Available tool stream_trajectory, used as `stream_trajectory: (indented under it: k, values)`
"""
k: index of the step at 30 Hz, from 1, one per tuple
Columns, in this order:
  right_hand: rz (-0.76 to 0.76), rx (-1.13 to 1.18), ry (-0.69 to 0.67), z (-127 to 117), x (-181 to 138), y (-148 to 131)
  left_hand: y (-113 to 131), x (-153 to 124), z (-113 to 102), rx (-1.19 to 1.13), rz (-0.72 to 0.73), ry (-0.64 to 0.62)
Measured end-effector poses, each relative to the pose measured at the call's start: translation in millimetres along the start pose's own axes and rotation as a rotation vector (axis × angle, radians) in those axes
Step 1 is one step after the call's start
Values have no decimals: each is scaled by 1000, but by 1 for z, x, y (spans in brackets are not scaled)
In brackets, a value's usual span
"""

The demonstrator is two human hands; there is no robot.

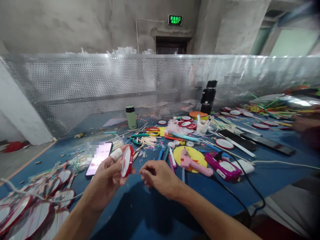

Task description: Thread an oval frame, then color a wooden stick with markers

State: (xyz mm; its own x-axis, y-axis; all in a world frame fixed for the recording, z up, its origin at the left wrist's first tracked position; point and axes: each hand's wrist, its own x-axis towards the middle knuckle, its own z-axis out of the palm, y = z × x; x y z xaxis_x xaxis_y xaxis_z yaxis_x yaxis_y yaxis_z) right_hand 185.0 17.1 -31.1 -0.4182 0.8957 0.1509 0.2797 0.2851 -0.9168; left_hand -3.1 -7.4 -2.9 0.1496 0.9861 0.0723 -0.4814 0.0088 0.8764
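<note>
My left hand [110, 173] holds a small round disc [127, 161] with a red rim and a white face, tilted nearly edge-on. White tape or bandage [116, 154] wraps one of its fingers. Just to the right, my right hand [157, 176] is closed in a pinch. A faint thin strand [137, 173] seems to run from the disc to these fingertips. A lit phone [99, 159] lies behind my left hand. Beyond my right hand, a pink glue gun [193, 163] rests on a yellow round disc [176, 154], near several markers [172, 157].
Finished-looking red-rimmed discs on sticks [35, 213] pile up at left. A purple device [223, 166] with a black cable [262, 196] is at right. Scissors [152, 132], a green tumbler [131, 117] and a black flask [208, 97] stand farther back, before a perforated metal panel [100, 86]. Another person's hand [306, 121] is at far right.
</note>
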Motion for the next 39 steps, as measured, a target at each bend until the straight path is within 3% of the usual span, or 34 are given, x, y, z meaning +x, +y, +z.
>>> stream_trajectory:
  k: [6, 12, 15, 20, 25, 27, 32, 39]
  values:
    - [-2, 567, 8, -6, 1, -17, 3, -4, 8, -67, 2, 14]
    - [-128, 1286, -136, -7, -2, -25, 3, -7, 13, -136, 21, -74]
    - [-99, 1443, -222, -10, -5, -27, 1, -7, 13, -154, -1, -52]
    - [-15, 1129, -267, -11, -6, -22, -2, -3, 13, -25, 11, -9]
    - [10, 826, 42, -25, -5, -22, -5, 4, 9, 213, 211, 195]
    - [-15, 717, 108, -32, -3, -21, -5, 6, 8, 363, 263, 248]
    - [-59, 366, 114, -29, 1, -14, -9, 4, 13, 602, 238, 215]
    - [-61, 262, 78, -18, 0, -13, -18, 1, 15, 665, 189, 143]
